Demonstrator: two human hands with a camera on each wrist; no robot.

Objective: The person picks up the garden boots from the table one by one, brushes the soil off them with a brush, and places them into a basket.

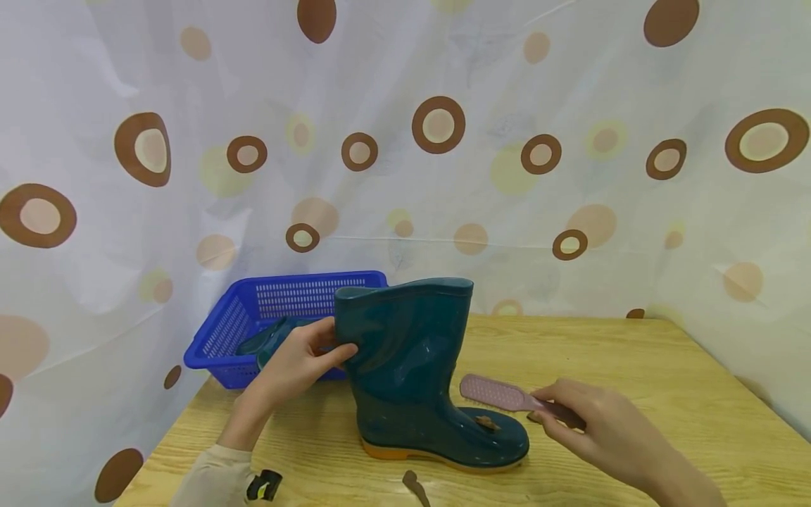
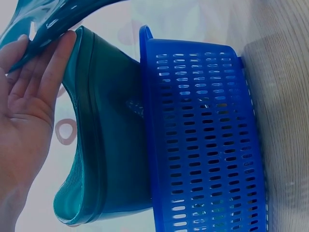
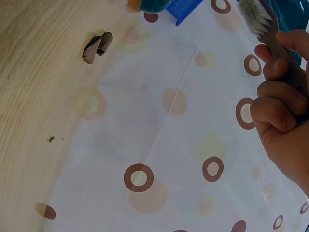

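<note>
A dark teal rubber boot [image 1: 405,359] with an orange-yellow sole stands upright on the table, its toe to the right. My left hand [image 1: 304,357] holds the back of its shaft, thumb on the near side. A brown clump [image 1: 487,422] lies on top of the boot's foot. In my right hand [image 1: 598,426] is a pinkish scrub brush [image 1: 497,392], gripped by its handle just above and right of the toe, bristles downward. Pale bristles [image 3: 256,19] show in the right wrist view. The left wrist view shows my left hand [image 2: 29,96] at the held boot's shaft.
Behind on the left stands a blue plastic basket [image 1: 298,296] with another teal boot [image 2: 116,130] lying in it. Brown scraps [image 1: 415,486] lie on the wooden table [image 1: 570,345], near its front and beyond the toe. A dotted curtain [image 1: 405,190] hangs around the table.
</note>
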